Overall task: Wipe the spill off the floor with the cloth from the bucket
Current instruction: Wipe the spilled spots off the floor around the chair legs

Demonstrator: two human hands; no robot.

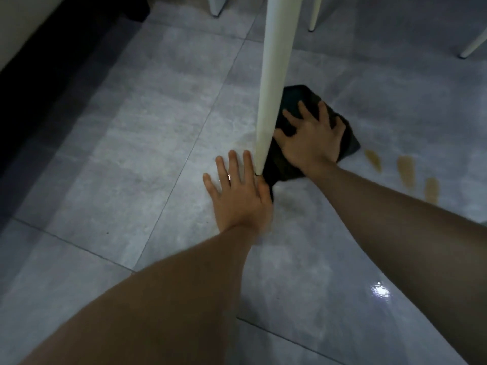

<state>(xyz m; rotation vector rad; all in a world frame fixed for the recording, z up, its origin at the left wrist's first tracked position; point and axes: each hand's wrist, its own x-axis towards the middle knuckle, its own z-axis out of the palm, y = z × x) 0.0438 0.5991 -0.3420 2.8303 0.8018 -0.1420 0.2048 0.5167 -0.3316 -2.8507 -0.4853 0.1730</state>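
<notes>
Cloth point(295, 164): under flat right hand point(312, 139).
Left hand point(238, 192): spread, empty, bracing on floor point(131, 154).
Spill point(405, 171): at 4 o'clock; sweep there, pressing evenly.

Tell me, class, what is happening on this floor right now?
A person is kneeling or bending over a grey tiled floor. Their right hand presses flat on a dark cloth beside a white furniture leg. The left hand is spread flat on the tiles next to that leg. Three brownish spill marks lie to the right of the cloth, not yet wiped.
</notes>
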